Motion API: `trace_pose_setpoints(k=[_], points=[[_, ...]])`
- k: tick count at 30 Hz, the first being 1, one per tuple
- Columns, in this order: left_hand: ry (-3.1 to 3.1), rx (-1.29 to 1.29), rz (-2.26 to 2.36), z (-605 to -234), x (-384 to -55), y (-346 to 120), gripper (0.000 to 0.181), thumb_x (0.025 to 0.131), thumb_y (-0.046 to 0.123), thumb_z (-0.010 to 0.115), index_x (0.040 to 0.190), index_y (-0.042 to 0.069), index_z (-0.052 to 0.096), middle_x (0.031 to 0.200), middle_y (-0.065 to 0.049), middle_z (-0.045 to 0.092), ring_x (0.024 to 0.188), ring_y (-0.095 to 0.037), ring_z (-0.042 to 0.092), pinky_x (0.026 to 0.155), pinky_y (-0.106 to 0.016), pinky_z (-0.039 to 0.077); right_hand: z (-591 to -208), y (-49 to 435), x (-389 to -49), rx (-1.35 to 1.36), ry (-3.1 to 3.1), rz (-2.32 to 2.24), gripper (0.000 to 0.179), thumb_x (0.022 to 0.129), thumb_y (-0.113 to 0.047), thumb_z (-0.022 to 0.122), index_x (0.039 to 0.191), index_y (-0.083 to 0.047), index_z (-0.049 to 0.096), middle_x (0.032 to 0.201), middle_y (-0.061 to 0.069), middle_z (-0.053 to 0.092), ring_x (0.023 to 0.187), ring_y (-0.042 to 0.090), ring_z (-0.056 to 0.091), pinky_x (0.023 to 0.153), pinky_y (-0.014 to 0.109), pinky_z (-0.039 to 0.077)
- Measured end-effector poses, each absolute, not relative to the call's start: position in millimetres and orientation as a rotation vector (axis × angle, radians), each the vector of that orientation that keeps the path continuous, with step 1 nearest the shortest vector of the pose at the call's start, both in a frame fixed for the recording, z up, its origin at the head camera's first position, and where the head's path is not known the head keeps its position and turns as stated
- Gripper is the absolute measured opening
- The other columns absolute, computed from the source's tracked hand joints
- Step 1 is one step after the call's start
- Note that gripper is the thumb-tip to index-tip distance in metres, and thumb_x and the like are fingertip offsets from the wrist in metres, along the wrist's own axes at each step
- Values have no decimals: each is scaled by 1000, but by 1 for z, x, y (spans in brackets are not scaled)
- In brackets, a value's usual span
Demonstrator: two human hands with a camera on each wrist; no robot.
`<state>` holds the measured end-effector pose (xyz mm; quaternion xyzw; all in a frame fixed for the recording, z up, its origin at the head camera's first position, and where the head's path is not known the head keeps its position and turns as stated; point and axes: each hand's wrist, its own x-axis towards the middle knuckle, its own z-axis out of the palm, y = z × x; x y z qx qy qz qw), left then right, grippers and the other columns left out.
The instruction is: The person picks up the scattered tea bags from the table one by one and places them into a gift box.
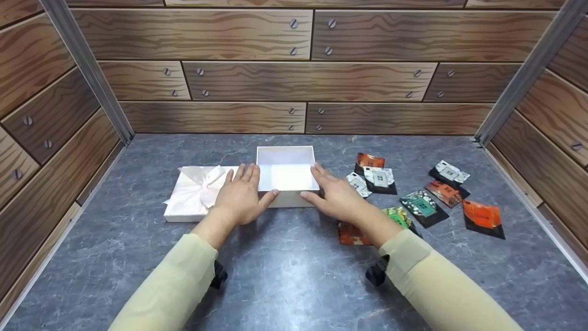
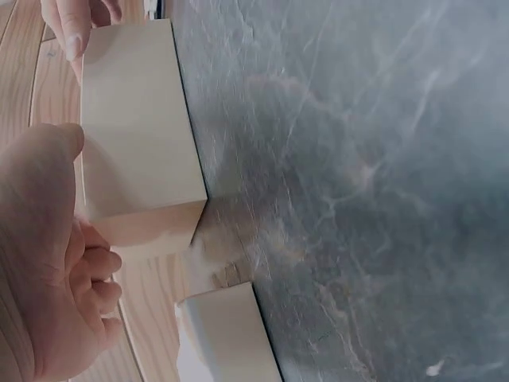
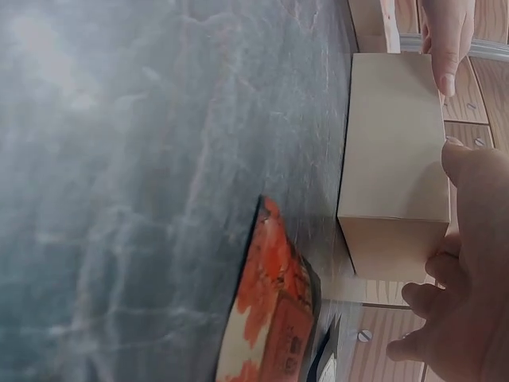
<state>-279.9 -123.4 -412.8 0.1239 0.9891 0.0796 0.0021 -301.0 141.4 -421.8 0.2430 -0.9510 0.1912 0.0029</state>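
Note:
An open white box (image 1: 288, 199) stands upright in the middle of the table, its inside bare. My left hand (image 1: 240, 197) lies along its left side with fingers extended, the thumb at the near rim. Mirroring it, my right hand (image 1: 339, 195) rests along the right side, its thumb at the near rim too. In the left wrist view, the box's front wall (image 2: 139, 119) shows below the left thumb. The right wrist view has the same front wall (image 3: 398, 135) beside the right thumb. Left of the box lies a white lid (image 1: 188, 209) with a pale ribbon bow (image 1: 204, 186), partly behind my left hand.
Several diamond-shaped sachets lie to the right: an orange one (image 1: 482, 215), a green one (image 1: 421, 207), a white and black one (image 1: 380, 178). A red sachet (image 1: 353, 233) lies beside my right forearm. Wood-patterned walls (image 1: 248, 80) enclose the table.

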Motion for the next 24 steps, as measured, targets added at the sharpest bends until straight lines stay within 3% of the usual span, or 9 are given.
trace_pose_setpoints(k=[24], points=[[3160,452,250,-419,-235,-111,101,103,72,43,163,-9,29,168,-26,33,158,-43,26,129,-56,16,-428,160,-256,787,-2963,553,88,105,-61,55,167,-3,30,173,14,25,155,38,34,121,72,24]])
